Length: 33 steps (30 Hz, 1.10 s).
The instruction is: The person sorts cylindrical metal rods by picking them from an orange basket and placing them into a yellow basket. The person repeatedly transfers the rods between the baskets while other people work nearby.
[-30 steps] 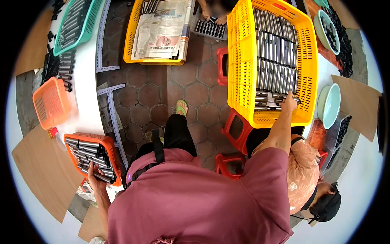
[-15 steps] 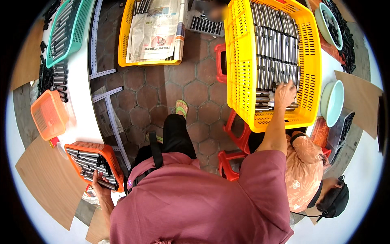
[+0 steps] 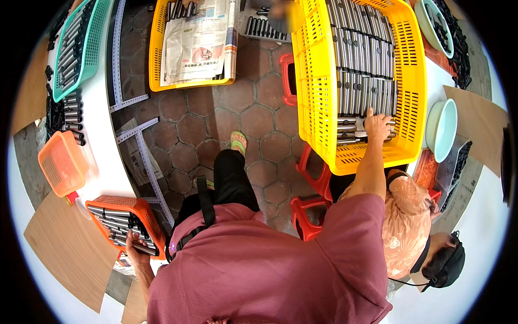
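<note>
My right hand [image 3: 378, 128] is inside the large yellow crate [image 3: 317, 108] on the right, fingers apart over the near end of the stack. Its fingertips touch silver metal tubes [image 3: 373, 96] with black fittings, packed in upright-looking rows. Just under the hand, a few tubes [image 3: 347, 129] lie crosswise, partly hidden. On the left, my left hand [image 3: 136, 252] reaches over the near side of an orange-red basket [image 3: 157, 229]. Its fingers close round a metal tube [image 3: 145, 249] there, beside several more silver and black tubes.
A yellow crate with newspaper [image 3: 194, 48] stands ahead, another person's hand [image 3: 189, 5] at its far edge. Green [image 3: 89, 59] and pale orange [image 3: 63, 162] baskets sit on the left table. Red stools [image 3: 308, 218] and a seated person [image 3: 407, 221] are at right, near a pale green bowl [image 3: 442, 132].
At the right fingertips, a dark-ended piece seen before no longer shows, and the fingers have spread. The left hand stays at the orange-red basket. Another person's hand appears at the far crate.
</note>
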Each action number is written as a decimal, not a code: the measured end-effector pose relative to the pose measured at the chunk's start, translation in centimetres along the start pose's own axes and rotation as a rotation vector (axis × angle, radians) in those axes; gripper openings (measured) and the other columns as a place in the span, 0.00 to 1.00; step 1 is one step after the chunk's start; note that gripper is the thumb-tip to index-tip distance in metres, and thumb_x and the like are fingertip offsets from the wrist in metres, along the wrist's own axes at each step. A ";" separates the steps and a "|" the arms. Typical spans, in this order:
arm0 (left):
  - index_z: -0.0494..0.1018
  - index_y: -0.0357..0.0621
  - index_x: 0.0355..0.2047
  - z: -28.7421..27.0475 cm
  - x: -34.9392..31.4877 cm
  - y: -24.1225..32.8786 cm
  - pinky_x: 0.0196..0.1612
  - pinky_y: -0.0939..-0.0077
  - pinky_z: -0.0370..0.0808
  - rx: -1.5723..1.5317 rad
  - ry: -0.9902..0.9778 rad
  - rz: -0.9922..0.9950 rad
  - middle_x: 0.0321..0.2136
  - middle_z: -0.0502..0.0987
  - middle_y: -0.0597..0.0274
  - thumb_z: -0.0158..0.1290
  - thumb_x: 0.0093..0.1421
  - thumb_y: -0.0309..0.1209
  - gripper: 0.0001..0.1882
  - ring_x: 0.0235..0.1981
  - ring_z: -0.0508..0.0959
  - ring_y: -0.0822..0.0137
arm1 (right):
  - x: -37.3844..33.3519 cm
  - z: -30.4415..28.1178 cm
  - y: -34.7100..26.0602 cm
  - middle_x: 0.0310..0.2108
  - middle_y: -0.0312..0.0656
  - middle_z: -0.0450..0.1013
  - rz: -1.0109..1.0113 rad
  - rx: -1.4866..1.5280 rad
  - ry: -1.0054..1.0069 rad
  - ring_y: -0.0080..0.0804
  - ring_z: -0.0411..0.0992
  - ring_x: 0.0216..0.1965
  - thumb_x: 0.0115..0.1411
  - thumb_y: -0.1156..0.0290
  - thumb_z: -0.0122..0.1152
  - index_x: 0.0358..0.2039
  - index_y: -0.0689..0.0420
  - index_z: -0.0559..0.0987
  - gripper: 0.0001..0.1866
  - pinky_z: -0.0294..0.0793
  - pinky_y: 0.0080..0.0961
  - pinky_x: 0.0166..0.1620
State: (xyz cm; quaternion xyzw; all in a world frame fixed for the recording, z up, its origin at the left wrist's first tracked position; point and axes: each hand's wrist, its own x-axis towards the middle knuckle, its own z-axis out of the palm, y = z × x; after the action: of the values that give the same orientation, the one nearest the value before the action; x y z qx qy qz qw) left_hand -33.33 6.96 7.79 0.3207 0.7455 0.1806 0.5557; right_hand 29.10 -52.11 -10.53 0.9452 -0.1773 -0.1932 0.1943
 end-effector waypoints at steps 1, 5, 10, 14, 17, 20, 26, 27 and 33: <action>0.73 0.49 0.46 -0.1 0.2 0.0 0.19 0.83 0.71 -0.002 -0.010 -0.001 0.26 0.77 0.69 0.55 0.60 0.37 0.15 0.19 0.72 0.77 | 0.6 0.3 0.2 0.67 0.56 0.48 0.011 -0.018 -0.005 0.59 0.59 0.61 0.66 0.38 0.29 0.62 0.66 0.62 0.43 0.59 0.49 0.60; 0.73 0.49 0.45 0.3 0.1 0.1 0.19 0.83 0.71 0.012 -0.041 0.010 0.26 0.77 0.69 0.55 0.60 0.37 0.14 0.19 0.72 0.77 | 2.6 1.3 0.5 0.68 0.59 0.44 -0.001 0.023 -0.081 0.64 0.55 0.63 0.62 0.32 0.29 0.64 0.66 0.57 0.48 0.57 0.52 0.62; 0.73 0.49 0.45 0.8 -0.9 -0.2 0.20 0.83 0.71 0.033 -0.022 -0.015 0.25 0.76 0.69 0.55 0.60 0.36 0.14 0.19 0.72 0.77 | 3.0 -0.1 0.7 0.68 0.64 0.40 -0.153 0.068 -0.300 0.66 0.56 0.63 0.53 0.26 0.45 0.64 0.69 0.55 0.58 0.63 0.55 0.58; 0.73 0.48 0.45 1.5 -1.8 0.1 0.20 0.83 0.71 0.021 -0.029 -0.015 0.25 0.77 0.69 0.55 0.60 0.36 0.14 0.19 0.72 0.76 | 2.7 -3.9 1.5 0.68 0.60 0.44 -0.275 0.042 -0.472 0.58 0.61 0.61 0.49 0.44 0.66 0.59 0.69 0.64 0.48 0.69 0.47 0.55; 0.72 0.48 0.45 1.9 -1.7 0.3 0.20 0.83 0.71 0.022 -0.042 -0.009 0.26 0.78 0.67 0.54 0.60 0.36 0.14 0.18 0.72 0.76 | 3.2 -5.1 1.6 0.66 0.55 0.52 -0.343 0.010 -0.565 0.56 0.63 0.60 0.49 0.52 0.68 0.57 0.68 0.66 0.42 0.68 0.45 0.57; 0.72 0.47 0.45 1.9 -1.7 0.2 0.20 0.83 0.71 0.029 -0.047 0.008 0.26 0.78 0.67 0.55 0.60 0.35 0.14 0.18 0.73 0.76 | 2.1 -5.1 2.1 0.62 0.53 0.59 -0.448 -0.053 -0.402 0.52 0.65 0.59 0.48 0.58 0.69 0.56 0.66 0.66 0.40 0.68 0.44 0.58; 0.72 0.48 0.44 2.1 -1.5 -0.1 0.18 0.83 0.71 0.016 -0.059 0.011 0.24 0.78 0.67 0.56 0.60 0.36 0.13 0.16 0.73 0.75 | 4.0 -0.7 5.1 0.51 0.50 0.68 -0.672 -0.333 -0.145 0.51 0.72 0.50 0.54 0.81 0.58 0.49 0.57 0.71 0.20 0.77 0.41 0.48; 0.72 0.49 0.44 1.8 -1.4 -0.2 0.18 0.83 0.71 0.015 -0.056 0.011 0.24 0.77 0.67 0.56 0.60 0.36 0.13 0.16 0.73 0.75 | 2.9 -1.6 5.0 0.49 0.50 0.69 -0.671 -0.349 -0.119 0.51 0.72 0.49 0.52 0.82 0.60 0.47 0.57 0.71 0.20 0.77 0.42 0.47; 0.72 0.48 0.44 2.0 -1.4 -0.2 0.19 0.84 0.71 0.032 -0.048 0.022 0.25 0.77 0.66 0.56 0.60 0.35 0.13 0.18 0.72 0.76 | 2.9 0.1 6.4 0.47 0.53 0.71 -0.685 -0.371 -0.082 0.52 0.74 0.47 0.56 0.79 0.55 0.47 0.55 0.70 0.18 0.77 0.43 0.45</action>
State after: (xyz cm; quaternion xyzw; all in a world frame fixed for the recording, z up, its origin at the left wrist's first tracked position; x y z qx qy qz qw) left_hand -31.24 5.70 8.03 0.3418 0.7312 0.1668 0.5663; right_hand 29.86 -58.86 -8.68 0.8901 0.1787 -0.3133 0.2788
